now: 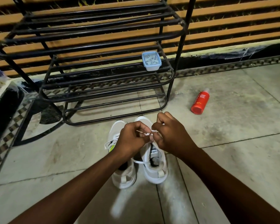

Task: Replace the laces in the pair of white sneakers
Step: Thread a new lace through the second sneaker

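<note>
On the pale tiled floor (233, 110), a pair of white sneakers is set side by side, toes toward a black metal rack (90, 65). Above the right sneaker (153, 159), a white lace (148, 133) is pinched between the fingers of the left hand (132, 139) and the right hand (173, 135). Loose lace is draped over the left sneaker (120, 175). A small lidded box (151, 61) is seen on a rack shelf. A red bottle (200, 101) is laid on the tiles, well apart. Behind, a striped wall is seen.
</note>
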Action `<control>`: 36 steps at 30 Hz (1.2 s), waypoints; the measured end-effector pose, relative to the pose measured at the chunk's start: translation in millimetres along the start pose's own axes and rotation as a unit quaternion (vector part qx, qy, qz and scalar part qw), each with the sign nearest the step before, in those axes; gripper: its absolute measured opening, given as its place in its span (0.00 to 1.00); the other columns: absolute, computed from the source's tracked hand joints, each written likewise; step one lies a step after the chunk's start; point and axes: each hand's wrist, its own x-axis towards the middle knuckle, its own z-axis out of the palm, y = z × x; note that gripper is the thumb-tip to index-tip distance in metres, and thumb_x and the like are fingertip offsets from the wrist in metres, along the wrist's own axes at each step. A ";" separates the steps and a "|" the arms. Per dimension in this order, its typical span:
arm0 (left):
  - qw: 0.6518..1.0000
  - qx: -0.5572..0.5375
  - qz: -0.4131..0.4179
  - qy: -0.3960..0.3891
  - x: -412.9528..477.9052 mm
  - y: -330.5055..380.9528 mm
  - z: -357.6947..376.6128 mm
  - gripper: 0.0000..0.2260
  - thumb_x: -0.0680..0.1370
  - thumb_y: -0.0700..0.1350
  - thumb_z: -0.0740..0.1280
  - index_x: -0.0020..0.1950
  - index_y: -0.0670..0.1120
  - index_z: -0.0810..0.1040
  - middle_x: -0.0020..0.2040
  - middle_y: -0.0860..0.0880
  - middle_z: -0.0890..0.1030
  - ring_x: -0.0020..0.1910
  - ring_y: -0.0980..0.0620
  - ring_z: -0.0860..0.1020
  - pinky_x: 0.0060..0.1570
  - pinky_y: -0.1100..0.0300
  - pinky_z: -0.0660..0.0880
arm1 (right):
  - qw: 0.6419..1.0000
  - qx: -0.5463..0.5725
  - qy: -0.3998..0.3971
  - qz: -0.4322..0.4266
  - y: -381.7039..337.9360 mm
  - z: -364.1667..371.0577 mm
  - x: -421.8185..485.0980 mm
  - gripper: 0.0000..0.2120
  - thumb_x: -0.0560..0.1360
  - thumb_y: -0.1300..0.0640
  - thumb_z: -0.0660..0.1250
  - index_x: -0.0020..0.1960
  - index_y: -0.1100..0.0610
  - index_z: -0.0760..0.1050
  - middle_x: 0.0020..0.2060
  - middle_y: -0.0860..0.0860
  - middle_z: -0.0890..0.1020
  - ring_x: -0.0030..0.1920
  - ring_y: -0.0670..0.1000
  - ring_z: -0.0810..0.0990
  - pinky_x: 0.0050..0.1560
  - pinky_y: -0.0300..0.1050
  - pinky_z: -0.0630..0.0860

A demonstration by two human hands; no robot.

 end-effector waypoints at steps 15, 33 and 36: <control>0.991 -0.074 -0.104 -0.051 3.2 11.0 -1.5 0.07 0.79 0.32 0.69 0.57 0.33 0.82 0.45 0.37 0.83 0.34 0.56 0.80 0.33 0.68 0.75 | 0.992 0.083 0.060 0.071 2.3 15.7 -16.5 0.04 0.73 0.62 0.72 0.45 0.62 0.78 0.41 0.55 0.75 0.43 0.57 0.74 0.41 0.52 0.74; 0.999 -0.007 0.041 -0.010 10.9 17.5 -23.3 0.04 0.81 0.32 0.67 0.52 0.37 0.81 0.43 0.40 0.85 0.45 0.44 0.85 0.53 0.49 0.82 | 0.982 0.128 0.108 0.083 7.0 24.7 -25.5 0.03 0.75 0.61 0.68 0.45 0.58 0.75 0.41 0.50 0.74 0.43 0.52 0.72 0.43 0.46 0.69; 0.983 -0.179 -0.032 -0.014 8.0 19.4 -31.1 0.08 0.82 0.32 0.62 0.55 0.35 0.82 0.37 0.41 0.80 0.35 0.46 0.78 0.38 0.54 0.79 | 0.978 0.148 0.111 0.094 10.0 27.5 -26.8 0.05 0.74 0.64 0.70 0.44 0.57 0.74 0.41 0.49 0.73 0.43 0.52 0.72 0.44 0.46 0.69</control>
